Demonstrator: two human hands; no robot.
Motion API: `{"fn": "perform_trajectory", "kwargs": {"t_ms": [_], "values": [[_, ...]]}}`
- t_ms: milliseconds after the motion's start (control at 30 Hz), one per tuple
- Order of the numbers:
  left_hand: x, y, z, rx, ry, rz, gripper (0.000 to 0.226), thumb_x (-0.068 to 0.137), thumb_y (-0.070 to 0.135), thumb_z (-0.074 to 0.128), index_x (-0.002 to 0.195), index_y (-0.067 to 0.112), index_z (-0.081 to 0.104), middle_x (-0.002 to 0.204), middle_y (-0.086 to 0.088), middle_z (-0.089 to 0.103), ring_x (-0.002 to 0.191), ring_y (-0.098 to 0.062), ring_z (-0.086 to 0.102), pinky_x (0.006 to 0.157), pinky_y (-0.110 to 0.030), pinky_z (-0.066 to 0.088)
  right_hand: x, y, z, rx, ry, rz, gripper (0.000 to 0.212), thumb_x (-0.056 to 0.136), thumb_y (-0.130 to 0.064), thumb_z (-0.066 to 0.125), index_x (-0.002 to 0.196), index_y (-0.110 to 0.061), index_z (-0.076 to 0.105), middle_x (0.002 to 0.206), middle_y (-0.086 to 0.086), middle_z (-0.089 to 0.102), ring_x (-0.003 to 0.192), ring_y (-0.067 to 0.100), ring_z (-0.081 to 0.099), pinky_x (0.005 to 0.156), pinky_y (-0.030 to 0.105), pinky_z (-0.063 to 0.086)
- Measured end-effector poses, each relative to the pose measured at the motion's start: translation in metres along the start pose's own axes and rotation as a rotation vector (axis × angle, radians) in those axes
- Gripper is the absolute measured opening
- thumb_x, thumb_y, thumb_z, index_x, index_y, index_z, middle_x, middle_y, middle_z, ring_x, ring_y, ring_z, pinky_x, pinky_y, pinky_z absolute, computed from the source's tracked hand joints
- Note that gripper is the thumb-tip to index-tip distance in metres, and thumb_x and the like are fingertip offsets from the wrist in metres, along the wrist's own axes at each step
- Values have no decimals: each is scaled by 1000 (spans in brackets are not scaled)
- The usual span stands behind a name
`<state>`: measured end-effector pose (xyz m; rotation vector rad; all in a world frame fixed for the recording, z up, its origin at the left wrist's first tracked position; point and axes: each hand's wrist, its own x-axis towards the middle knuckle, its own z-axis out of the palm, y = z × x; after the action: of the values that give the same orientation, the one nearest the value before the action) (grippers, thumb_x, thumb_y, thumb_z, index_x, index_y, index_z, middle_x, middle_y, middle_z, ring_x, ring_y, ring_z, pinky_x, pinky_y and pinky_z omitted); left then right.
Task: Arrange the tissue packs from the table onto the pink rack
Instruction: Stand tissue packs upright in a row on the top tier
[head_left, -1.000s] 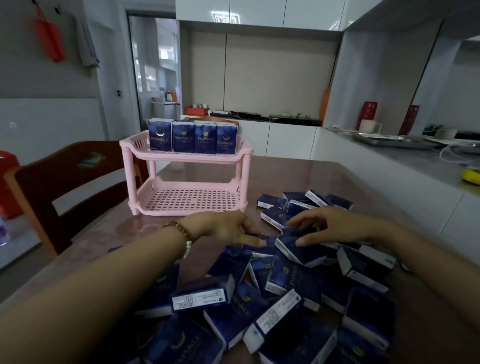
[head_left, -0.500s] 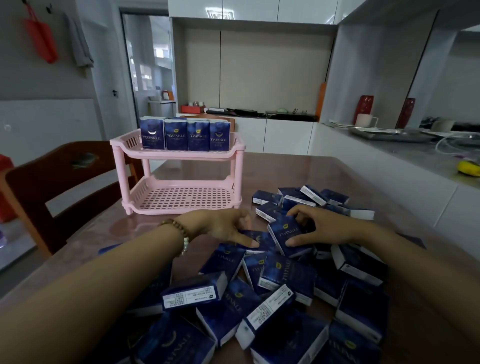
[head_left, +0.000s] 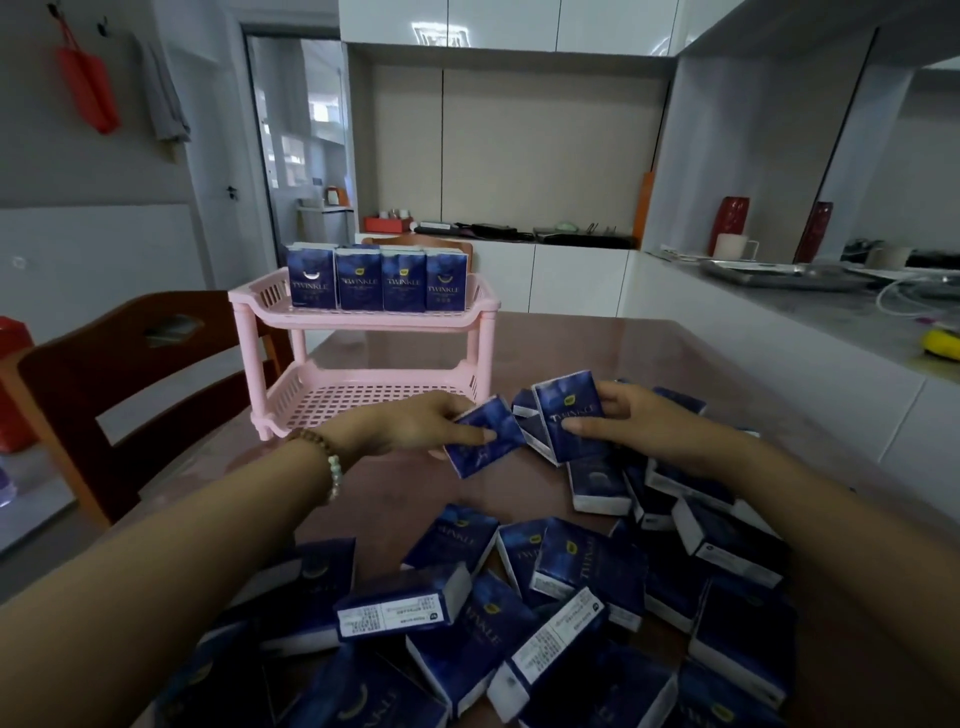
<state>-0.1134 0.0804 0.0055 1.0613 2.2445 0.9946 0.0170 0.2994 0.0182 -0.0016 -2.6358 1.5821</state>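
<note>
Head view: left hand (head_left: 410, 423), right hand (head_left: 631, 423) each grip a pack

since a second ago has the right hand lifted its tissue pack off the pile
Yes. The right hand now holds a tissue pack upright above the pile, nearer the pink rack.

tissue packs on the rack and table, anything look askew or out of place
Nothing on the pink rack looks off: four tissue packs stand upright in a row on its top shelf, and the lower shelf is bare. The loose packs on the table lie jumbled at all angles. Left hand and right hand each hold a pack.
</note>
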Motion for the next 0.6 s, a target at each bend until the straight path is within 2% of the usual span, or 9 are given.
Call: {"fn": "perform_trajectory", "kwargs": {"t_ms": [67,200,233,333,400,467,533,600], "values": [[-7,3,-15,-67,73,13,30,91,18,58,112,-4,59,112,-24,65,90,-22,61,89,-38,50,4,-11,3,30,-18,3,26,90,-20,57,116,-24,54,101,-5,71,84,8,70,66,24,57],[-27,12,-49,-188,158,75,21,90,14,58,111,10,59,101,-7,70,80,-10,68,70,-16,54,17,-35,13,17,-15,-30,29,91,-24,55,119,-24,48,97,-1,71,75,13,71,54,24,54],[-31,13,-58,-199,188,89,19,89,13,59,108,12,59,99,-4,70,79,-7,69,69,-15,54,21,-41,16,6,3,-45,31,91,-26,56,121,-22,47,94,-1,71,69,14,70,49,23,51],[-44,12,-86,-239,304,133,23,85,9,62,106,14,55,97,-2,71,86,-13,69,75,-20,57,40,-60,23,7,46,-83,38,90,-30,57,125,-21,45,88,-1,71,56,12,66,42,21,45],[-52,12,-104,-248,354,165,33,85,5,62,115,16,54,105,-3,70,96,-19,67,83,-31,57,54,-75,26,11,50,-99,35,88,-23,60,120,-17,47,88,2,71,53,10,65,44,20,49],[-60,14,-121,-245,370,206,39,85,4,61,121,16,51,114,-7,67,101,-20,67,83,-38,57,69,-91,28,2,40,-112,32,85,-15,65,114,-11,51,93,9,70,55,10,64,50,20,53],[-66,15,-138,-268,413,240,37,85,3,60,120,12,52,113,-10,67,95,-17,69,75,-32,58,84,-106,31,-12,39,-142,28,83,-11,67,108,-10,55,97,8,67,59,12,64,54,20,55],[-69,12,-153,-279,481,256,36,84,3,62,118,10,53,110,-10,67,95,-18,69,75,-31,59,98,-121,35,-18,52,-184,21,82,-11,68,100,-15,59,92,6,68,62,11,63,57,18,54]]}}
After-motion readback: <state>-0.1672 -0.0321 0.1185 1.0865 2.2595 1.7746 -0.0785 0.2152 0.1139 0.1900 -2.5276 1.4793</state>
